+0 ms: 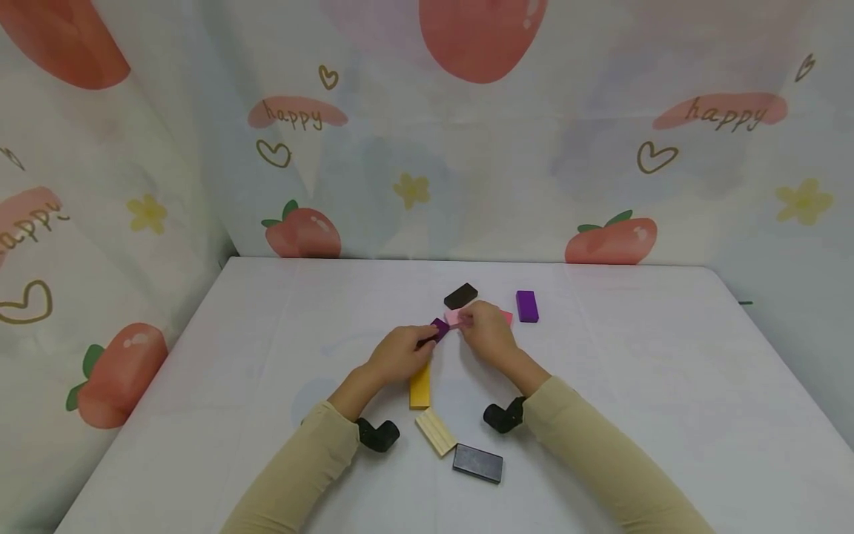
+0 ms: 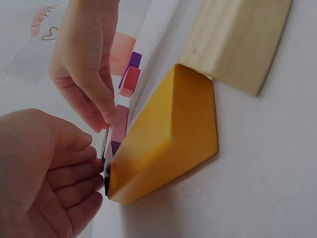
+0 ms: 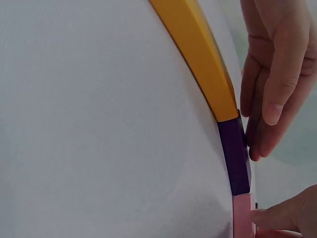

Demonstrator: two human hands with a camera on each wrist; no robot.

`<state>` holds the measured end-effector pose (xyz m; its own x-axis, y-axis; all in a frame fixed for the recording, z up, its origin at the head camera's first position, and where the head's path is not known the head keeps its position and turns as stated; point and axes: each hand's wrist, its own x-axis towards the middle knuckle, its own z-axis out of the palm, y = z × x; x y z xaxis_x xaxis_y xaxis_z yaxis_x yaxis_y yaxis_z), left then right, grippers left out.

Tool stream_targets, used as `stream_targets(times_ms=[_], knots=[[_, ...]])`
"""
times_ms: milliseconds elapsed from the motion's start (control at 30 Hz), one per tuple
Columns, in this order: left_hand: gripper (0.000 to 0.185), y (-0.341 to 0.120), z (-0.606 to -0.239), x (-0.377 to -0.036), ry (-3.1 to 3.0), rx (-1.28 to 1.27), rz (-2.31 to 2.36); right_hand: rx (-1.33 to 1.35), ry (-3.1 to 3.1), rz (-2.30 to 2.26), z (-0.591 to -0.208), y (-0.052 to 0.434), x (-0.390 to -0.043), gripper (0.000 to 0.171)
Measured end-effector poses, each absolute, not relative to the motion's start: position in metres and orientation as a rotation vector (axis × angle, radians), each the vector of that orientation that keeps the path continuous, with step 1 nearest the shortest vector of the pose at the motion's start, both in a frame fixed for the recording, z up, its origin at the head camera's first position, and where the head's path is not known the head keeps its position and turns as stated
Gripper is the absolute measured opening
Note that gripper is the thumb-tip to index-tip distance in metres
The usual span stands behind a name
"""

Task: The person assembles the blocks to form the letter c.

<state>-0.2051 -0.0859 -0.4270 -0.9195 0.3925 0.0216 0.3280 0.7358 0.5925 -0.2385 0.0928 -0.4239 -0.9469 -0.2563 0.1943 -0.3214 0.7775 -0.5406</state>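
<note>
My left hand (image 1: pixel 400 352) is at a dark purple block (image 1: pixel 440 328); in the right wrist view its fingertips touch that block's outer side, with the thumb apart from it. A light pink block (image 1: pixel 454 317) is pinched by my right hand (image 1: pixel 489 334). End to end with the purple block lies a yellow block (image 3: pixel 198 59), and the pink one meets the purple block's other end. In the left wrist view the yellow block (image 2: pixel 168 134) stands close by the left fingers, which are loosely bent.
A wooden block (image 1: pixel 437 432) and a dark grey block (image 1: pixel 477 463) continue the curved row towards me. Beyond the hands lie a black block (image 1: pixel 461 296), a bright purple block (image 1: pixel 527 306) and a coral pink block (image 1: pixel 507 317). A patterned curtain (image 1: pixel 467 178) hangs behind the white table (image 1: pixel 634 415).
</note>
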Motion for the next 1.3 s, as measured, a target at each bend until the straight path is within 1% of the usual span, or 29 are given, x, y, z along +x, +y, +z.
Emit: stream_targets(times_ms=[100,233,367,467,733,933,1000,1200,1300], knots=[[0.039,-0.088,-0.427,-0.204,2.838,0.608,0.944,0.411,-2.786,1.029,-0.422,0.096,-0.237,0.024],[0.041,-0.094,-0.429,-0.197,2.865,0.667,0.914,0.331,-2.741,1.089,-0.418,0.107,-0.237,0.027],[0.041,-0.104,-0.431,-0.187,2.907,0.706,0.853,0.273,-2.76,1.06,-0.415,0.121,-0.239,0.028],[0.041,-0.11,-0.431,-0.18,2.921,0.715,0.816,0.28,-2.777,1.012,-0.415,0.13,-0.239,0.029],[0.045,-0.123,-0.424,-0.158,2.913,0.776,0.736,0.194,-2.865,0.934,-0.415,0.151,-0.237,0.035],[0.044,-0.124,-0.419,-0.141,2.889,0.854,0.645,0.204,-2.892,0.866,-0.417,0.16,-0.24,0.039],[0.044,-0.12,-0.418,-0.133,2.884,0.937,0.641,0.21,-2.888,0.843,-0.418,0.164,-0.241,0.04],[0.041,-0.106,-0.418,-0.109,2.803,1.38,0.623,0.191,-2.907,0.822,-0.422,0.175,-0.242,0.042],[0.04,-0.098,-0.419,-0.099,2.774,1.55,0.568,0.206,-2.903,0.807,-0.422,0.177,-0.243,0.042]])
